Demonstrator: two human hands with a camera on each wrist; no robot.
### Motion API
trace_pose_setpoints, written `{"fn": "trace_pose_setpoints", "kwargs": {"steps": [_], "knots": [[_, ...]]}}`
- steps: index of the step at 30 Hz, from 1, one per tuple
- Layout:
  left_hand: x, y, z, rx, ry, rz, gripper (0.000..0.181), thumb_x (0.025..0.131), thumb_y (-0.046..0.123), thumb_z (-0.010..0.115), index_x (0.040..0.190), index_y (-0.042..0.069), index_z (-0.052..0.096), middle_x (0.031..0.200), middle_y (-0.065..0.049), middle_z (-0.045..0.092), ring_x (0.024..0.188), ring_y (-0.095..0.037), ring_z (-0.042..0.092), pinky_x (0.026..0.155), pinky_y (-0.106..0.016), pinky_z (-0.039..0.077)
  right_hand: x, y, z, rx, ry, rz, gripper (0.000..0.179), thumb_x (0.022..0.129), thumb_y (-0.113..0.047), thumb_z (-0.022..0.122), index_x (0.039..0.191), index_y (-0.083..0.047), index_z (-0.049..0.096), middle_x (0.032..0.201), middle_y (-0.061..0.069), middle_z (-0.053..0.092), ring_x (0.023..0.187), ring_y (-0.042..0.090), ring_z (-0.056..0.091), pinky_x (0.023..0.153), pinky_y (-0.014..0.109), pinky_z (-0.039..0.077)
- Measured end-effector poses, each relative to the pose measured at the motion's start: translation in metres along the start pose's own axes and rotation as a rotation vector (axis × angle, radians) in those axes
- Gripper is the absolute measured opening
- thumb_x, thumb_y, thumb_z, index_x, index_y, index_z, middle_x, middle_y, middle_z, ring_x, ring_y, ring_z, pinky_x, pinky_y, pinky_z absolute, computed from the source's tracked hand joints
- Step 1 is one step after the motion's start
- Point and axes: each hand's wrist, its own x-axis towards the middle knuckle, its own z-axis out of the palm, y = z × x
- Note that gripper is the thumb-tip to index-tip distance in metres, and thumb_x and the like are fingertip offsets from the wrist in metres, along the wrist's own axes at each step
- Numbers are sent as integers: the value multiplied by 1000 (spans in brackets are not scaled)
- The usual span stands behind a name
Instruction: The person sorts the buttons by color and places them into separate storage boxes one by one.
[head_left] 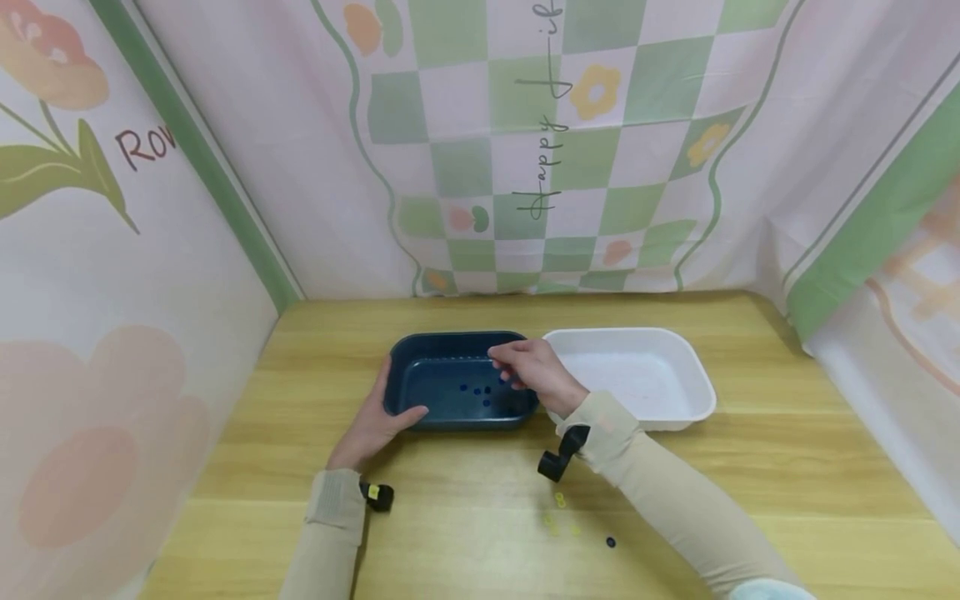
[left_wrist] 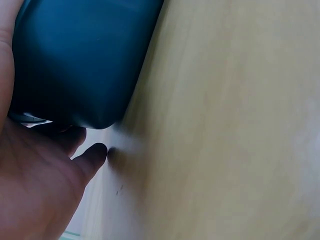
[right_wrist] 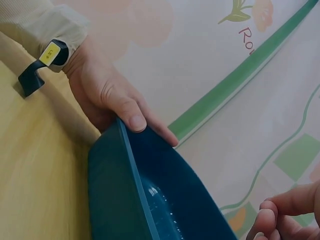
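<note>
My left hand (head_left: 372,423) grips the left end of a dark blue tray (head_left: 450,423), thumb over the near rim and fingers along the outer side. In the left wrist view the tray's outer wall (left_wrist: 90,65) fills the space beside the palm. Over the tray's right part is my right hand (head_left: 534,369), its thumb and index fingertips (right_wrist: 270,207) meeting. I cannot tell whether a small piece sits between them. Several small blue pieces (head_left: 477,391) lie on the tray floor, and another blue piece (head_left: 502,381) shows right at the right hand's lower fingers.
A white tray (head_left: 637,379) stands just right of the blue one, partly behind the right wrist. Several small yellow pieces (head_left: 560,500) and one dark blue ring (head_left: 611,542) lie on the wooden table (head_left: 450,533) nearer me. Patterned curtains (head_left: 525,167) hang behind and at both sides.
</note>
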Motion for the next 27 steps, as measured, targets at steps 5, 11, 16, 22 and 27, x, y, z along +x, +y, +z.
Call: {"fn": "trace_pose_setpoints", "kwargs": {"steps": [5,11,16,22,27], "knots": [[-3,-2,3,1,-11,-5,108,84,41,76,157,29,-3,163,1,-2,148,-30,4,116,-57,11,-4,4,1,-1,2,8,27,96,-28,61,99,-2,68,81,4,62,78,28,58,63,29,49],[-4,-6,4,24,-22,6,107,85,41,75,157,30,-4,163,2,-3,148,-30,4,116,-57,11,-7,7,-1,4,6,9,27,97,-27,60,98,-2,68,82,5,62,80,31,58,62,27,48],[-2,-5,2,24,-30,22,108,85,44,74,157,27,-4,162,2,-3,148,-30,3,117,-56,10,-11,5,-6,-3,17,-20,27,96,-27,61,94,-1,69,79,5,61,76,28,57,59,25,47],[3,-2,-4,40,-25,32,110,82,51,73,156,31,-6,162,4,-4,148,-29,3,117,-55,10,-15,-3,-13,-23,34,-56,28,96,-27,62,94,0,68,79,3,61,69,18,56,55,22,46],[7,-3,-5,42,-21,42,112,81,55,73,156,30,-6,162,5,-5,148,-28,3,117,-55,10,-23,-9,-25,10,54,-60,30,95,-29,63,97,1,67,80,2,61,68,15,55,54,21,45]]}}
